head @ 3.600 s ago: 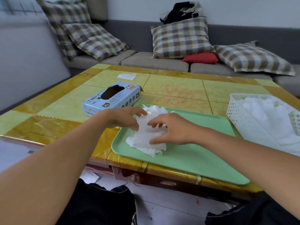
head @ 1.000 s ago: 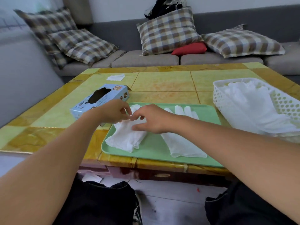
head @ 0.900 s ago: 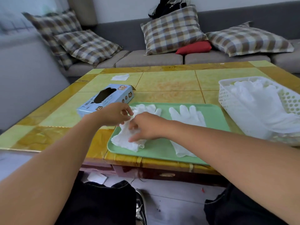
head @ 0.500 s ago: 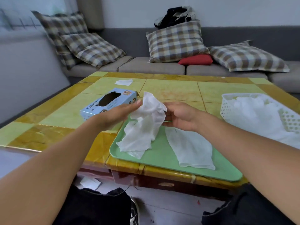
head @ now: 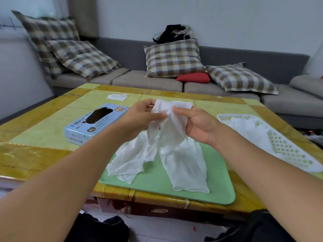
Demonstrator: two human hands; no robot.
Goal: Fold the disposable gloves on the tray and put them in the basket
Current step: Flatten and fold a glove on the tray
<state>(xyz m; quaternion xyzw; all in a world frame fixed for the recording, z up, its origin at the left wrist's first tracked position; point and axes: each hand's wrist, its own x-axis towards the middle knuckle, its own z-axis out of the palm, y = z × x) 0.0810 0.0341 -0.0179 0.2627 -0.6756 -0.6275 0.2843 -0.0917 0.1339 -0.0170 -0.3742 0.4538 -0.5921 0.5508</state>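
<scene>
Both hands hold one white glove (head: 167, 123) up above the green tray (head: 218, 189): left hand (head: 139, 117) and right hand (head: 197, 123) pinch its top edge. Another glove (head: 185, 166) lies flat on the tray, basket (head: 286, 151) to the right.

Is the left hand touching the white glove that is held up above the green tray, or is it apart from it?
Touching. The head view shows the left hand pinching the raised glove at its top edge, thumb and fingers closed on the film, with no gap visible.

Only readable bit is "XL" on the blue glove box (head: 95, 123), other print on it too blurry
</scene>
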